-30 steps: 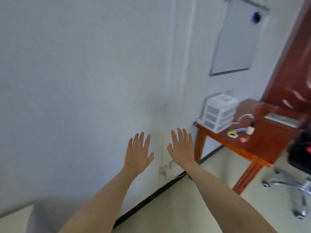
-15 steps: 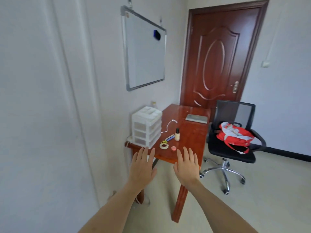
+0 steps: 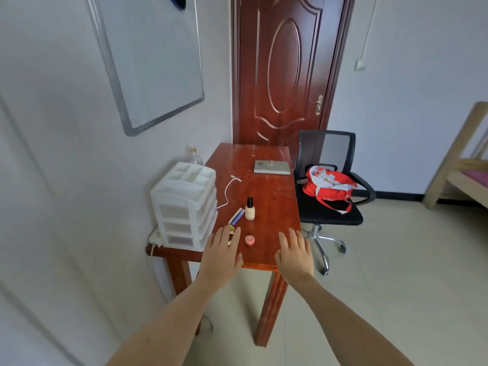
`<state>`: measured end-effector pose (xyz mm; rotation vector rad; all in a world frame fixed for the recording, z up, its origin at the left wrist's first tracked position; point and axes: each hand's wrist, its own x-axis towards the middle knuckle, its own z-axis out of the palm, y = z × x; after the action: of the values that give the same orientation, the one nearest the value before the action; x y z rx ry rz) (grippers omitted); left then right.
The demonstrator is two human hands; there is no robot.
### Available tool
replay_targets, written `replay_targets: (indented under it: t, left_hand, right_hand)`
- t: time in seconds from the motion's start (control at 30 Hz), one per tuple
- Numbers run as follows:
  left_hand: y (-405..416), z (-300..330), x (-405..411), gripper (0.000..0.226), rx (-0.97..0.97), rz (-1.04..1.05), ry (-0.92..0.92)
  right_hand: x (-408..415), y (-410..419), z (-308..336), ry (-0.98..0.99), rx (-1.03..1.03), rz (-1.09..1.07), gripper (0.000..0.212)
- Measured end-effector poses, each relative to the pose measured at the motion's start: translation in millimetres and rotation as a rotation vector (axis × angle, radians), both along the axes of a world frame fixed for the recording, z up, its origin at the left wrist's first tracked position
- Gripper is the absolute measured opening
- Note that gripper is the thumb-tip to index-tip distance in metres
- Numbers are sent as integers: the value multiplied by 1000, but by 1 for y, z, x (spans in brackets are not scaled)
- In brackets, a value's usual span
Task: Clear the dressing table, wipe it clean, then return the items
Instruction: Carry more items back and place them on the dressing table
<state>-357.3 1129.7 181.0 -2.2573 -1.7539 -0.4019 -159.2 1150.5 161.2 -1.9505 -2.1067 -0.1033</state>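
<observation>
Over on the left wall there's a whiteboard [image 3: 155, 56] hanging, and below it the wooden worktop [image 3: 272, 196] pushed up against that wall. A white drawer unit [image 3: 184, 207] sits on the worktop's left near corner, with a clear bottle [image 3: 195, 155] poking up just behind it. A white cable [image 3: 229, 190] curls across the wood beside the drawers.

Next to that, a blue pen-like stick [image 3: 237, 216] lies tilted, touching or almost touching a small cream bottle [image 3: 249, 209] with a black cap that's standing upright. There's something small and yellow [image 3: 231, 228] right at the left hand's fingertips, partly hidden so can't say what it is. A little pink jar [image 3: 249, 239] sits near the front edge, between the two hands. Further back there's a flat grey notebook-type thing [image 3: 271, 167] near the far right edge.

Left hand [image 3: 220, 256] is flat, fingers spread, palm down over the front edge of the worktop, holding nothing. Right hand [image 3: 295, 256] same deal, spread wide and empty, over the front right corner. Can't tell if either actually touches the wood.

Right of the worktop is a black office chair [image 3: 330, 215] with a red bag [image 3: 328, 187] on the seat, brown door [image 3: 285, 70] behind, and a wooden bed frame [image 3: 459, 157] at the far right.
</observation>
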Motion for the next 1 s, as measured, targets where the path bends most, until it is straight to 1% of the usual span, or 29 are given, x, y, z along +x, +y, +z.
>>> replay_targets:
  t: [0.27, 0.37, 0.47, 0.57, 0.63, 0.7, 0.77, 0.83, 0.93, 1.0]
  left_hand:
    - [90, -57, -17, 61, -101, -13, -23]
    - [125, -79, -22, 64, -151, 14, -33]
    - [153, -104, -25, 71, -234, 37, -25]
    - [175, -120, -25, 76, -309, 38, -6]
    - [185, -129, -25, 79, -346, 29, -24]
    - [194, -135, -25, 80, -426, 34, -35]
    - [205, -140, -25, 76, -455, 41, -50]
    - [216, -145, -25, 68, -508, 19, -4]
    - [230, -155, -28, 63, -532, 27, 70]
    - [235, -158, -31, 57, -573, 22, 56]
  right_hand:
    - [-20, 88, -49, 17, -147, 28, 48]
    - [-28, 126, -71, 26, -227, 79, 49]
    - [-36, 157, -94, 22, -295, 154, 48]
    - [-41, 179, -116, 38, -309, 216, 50]
    - [-45, 189, -129, 29, -320, 263, 52]
    - [-52, 197, -139, 4, -359, 290, 52]
    - [-58, 203, -145, 8, -371, 302, 51]
    - [-60, 206, -155, 32, -334, 293, 48]
    - [-58, 207, -159, 51, -283, 314, 33]
    - [-57, 210, -159, 36, -262, 284, 36]
